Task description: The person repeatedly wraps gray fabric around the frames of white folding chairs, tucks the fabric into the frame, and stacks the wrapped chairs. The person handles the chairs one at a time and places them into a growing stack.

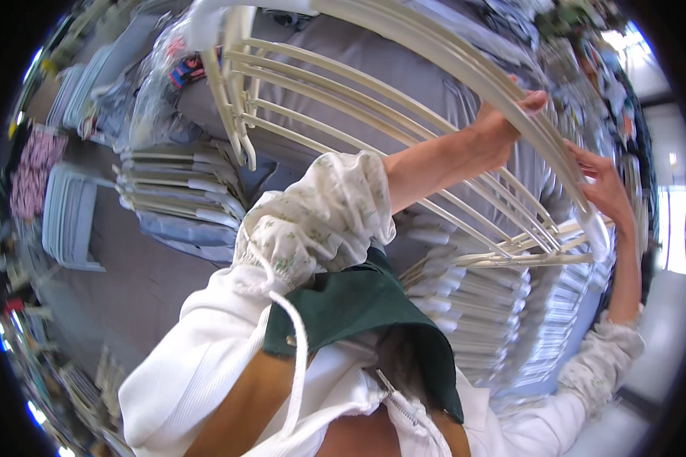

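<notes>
Closest of all is the wearer's green collar [351,301] over a white jacket [179,365], and just beyond it the bundle of cream tubular frames [442,53] slants across from upper left to lower right, in front of the chest. The left hand [503,129] is closed around the thick outer rail, thumb showing past it. The right hand [604,183] has its fingers curled against the same rail, farther along — how firmly it grips, I cannot tell.

Both hands sit toward the right end, so the far left end looks prone to dip; I'd spread the grips, keep the rail level and watch the lower tips near the stacked frames [472,305].

Farther out, a white-ended stack [183,175] lies to the left, then pale-blue frames [68,221] and pink cloth [34,171] — clear plastic wrapping [156,99] beyond.
</notes>
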`<state>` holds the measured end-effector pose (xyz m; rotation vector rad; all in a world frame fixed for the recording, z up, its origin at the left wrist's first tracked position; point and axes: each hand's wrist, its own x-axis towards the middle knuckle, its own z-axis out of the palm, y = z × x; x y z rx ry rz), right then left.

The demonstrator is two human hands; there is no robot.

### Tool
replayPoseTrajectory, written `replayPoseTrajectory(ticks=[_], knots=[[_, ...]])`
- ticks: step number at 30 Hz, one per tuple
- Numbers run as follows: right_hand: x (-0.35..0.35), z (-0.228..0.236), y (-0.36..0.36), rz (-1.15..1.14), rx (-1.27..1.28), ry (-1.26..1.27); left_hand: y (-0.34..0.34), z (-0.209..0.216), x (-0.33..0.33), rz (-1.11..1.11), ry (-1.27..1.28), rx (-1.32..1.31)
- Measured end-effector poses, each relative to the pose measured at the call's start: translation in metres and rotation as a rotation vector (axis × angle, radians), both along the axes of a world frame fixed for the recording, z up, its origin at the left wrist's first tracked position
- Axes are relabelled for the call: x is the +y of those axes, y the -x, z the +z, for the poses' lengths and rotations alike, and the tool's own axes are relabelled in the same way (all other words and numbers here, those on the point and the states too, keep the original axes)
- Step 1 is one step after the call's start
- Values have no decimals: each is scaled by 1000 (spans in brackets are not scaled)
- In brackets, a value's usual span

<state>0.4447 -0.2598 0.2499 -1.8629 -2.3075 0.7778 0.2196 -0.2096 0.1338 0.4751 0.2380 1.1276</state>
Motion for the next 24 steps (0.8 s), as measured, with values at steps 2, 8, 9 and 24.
replayPoseTrajectory(ticks=[2,8,9,24], knots=[[92,-49,-34,157,33,15,-17,-35,68,106,95,99],[293,-192,-51,152,327,564,-29,-168,211,64,407,527],[319,-213,-86,135,337,608,-45,-166,219,21,338,585],[316,-316,-94,442,-229,-253,325,-286,195,424,214,2221]])
